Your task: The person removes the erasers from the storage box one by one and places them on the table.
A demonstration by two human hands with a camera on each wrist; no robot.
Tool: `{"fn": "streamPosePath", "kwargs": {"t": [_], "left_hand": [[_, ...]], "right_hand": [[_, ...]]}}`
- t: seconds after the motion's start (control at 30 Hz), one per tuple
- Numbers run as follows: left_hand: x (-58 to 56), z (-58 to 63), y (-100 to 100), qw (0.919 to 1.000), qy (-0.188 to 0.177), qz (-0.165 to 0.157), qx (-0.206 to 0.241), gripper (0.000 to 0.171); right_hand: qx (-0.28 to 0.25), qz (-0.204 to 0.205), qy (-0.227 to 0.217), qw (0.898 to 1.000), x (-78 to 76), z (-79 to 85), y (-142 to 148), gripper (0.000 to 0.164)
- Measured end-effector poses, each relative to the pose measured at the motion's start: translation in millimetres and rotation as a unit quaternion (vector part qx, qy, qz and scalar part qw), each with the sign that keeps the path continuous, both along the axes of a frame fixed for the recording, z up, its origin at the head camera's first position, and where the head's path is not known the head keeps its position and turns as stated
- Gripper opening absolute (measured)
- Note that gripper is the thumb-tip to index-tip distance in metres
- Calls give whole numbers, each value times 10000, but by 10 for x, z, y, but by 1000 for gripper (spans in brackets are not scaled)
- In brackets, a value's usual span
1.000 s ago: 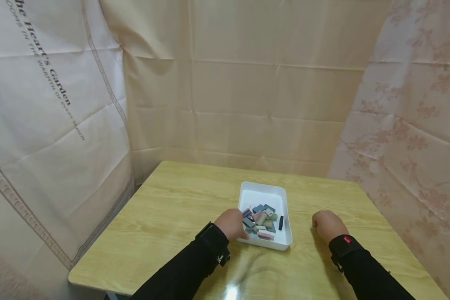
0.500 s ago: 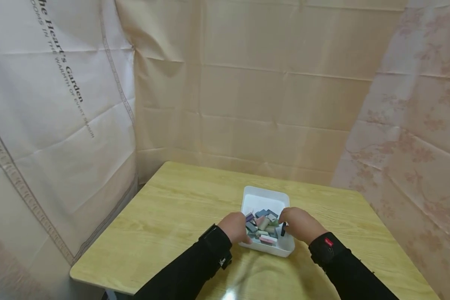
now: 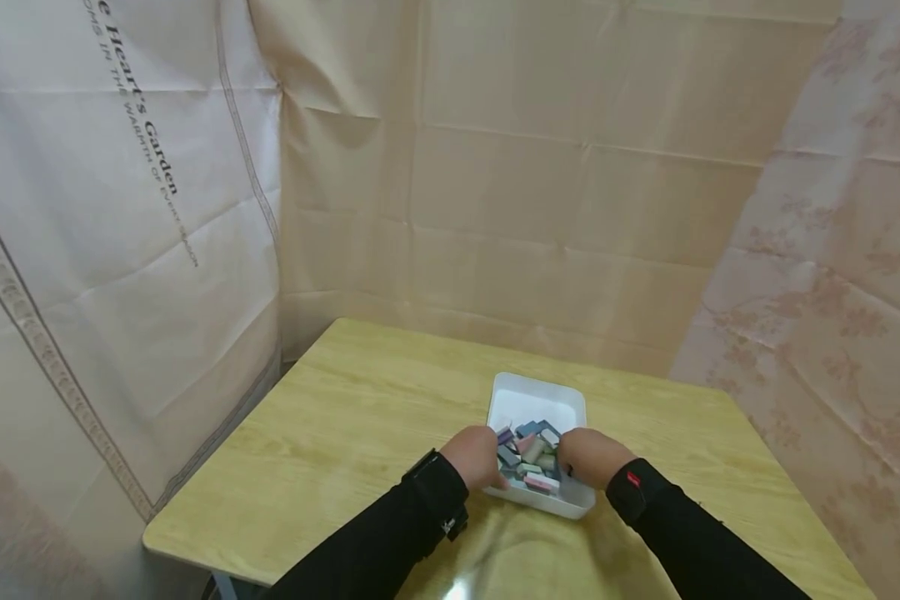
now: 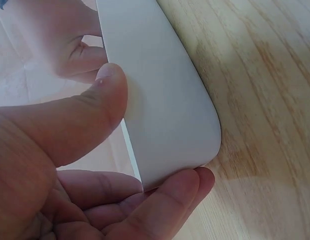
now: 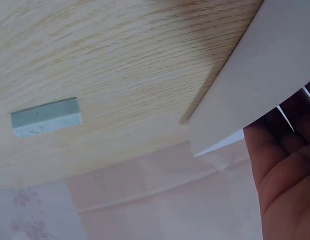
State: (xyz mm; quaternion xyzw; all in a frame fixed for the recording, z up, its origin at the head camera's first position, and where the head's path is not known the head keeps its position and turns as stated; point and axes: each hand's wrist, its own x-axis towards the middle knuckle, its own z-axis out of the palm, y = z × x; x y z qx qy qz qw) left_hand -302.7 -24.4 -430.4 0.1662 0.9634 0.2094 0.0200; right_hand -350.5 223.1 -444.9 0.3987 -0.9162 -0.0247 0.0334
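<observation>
My left hand [image 3: 474, 457] grips the near left corner of a white plastic tray [image 3: 536, 400]. In the left wrist view its thumb lies on the tray's outer wall [image 4: 165, 95] and its fingers bend round the corner. A heap of small rectangular blocks [image 3: 532, 450], grey, blue, green, pink and purple, fills the tray's near half. The right hand [image 3: 592, 457] reaches over the right rim. Its fingers dip inside beside the heap, so their tips and anything between them are hidden. A small dark spot shows just beneath this hand in the head view.
A pale green block [image 5: 46, 117] lies on the wooden table [image 3: 390, 392], apart from the tray, in the right wrist view. A beige cloth [image 3: 495, 183] hangs behind the table, with white and floral cloths at the sides.
My right hand has moved left from the bare table to over the tray's right side, covering most of the black piece there. The left hand keeps its hold on the tray.
</observation>
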Motion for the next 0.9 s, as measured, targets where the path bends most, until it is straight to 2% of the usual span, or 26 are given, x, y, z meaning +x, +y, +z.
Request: {"fn": "streamPosePath", "kwargs": {"t": [0.17,0.33,0.43,0.57,0.73,0.8,0.9], "left_hand": [[-19,107,63,9996,228,-90,-121,43],[-42,163,120,9998,186,-86,-45,41],[-65,185,156,9998,159,-82,-34,40],[-83,204,190,9996,243,-125,-3,41],[-21,128,140,9995,237,-145,154,41],[20,81,98,9994,201,-127,232,42],[58,23,45,9992,178,-98,347,43]], "right_hand": [[246,-261,79,9993,-11,123,23,34],[247,63,324,9992,-54,146,111,36],[165,72,132,9998,-69,180,153,33],[-180,-61,-5,9998,-50,220,211,31],[-988,8,454,9941,107,236,269,32],[-1320,-235,645,9889,181,232,312,30],[-1718,-1146,717,9758,260,236,424,26]]}}
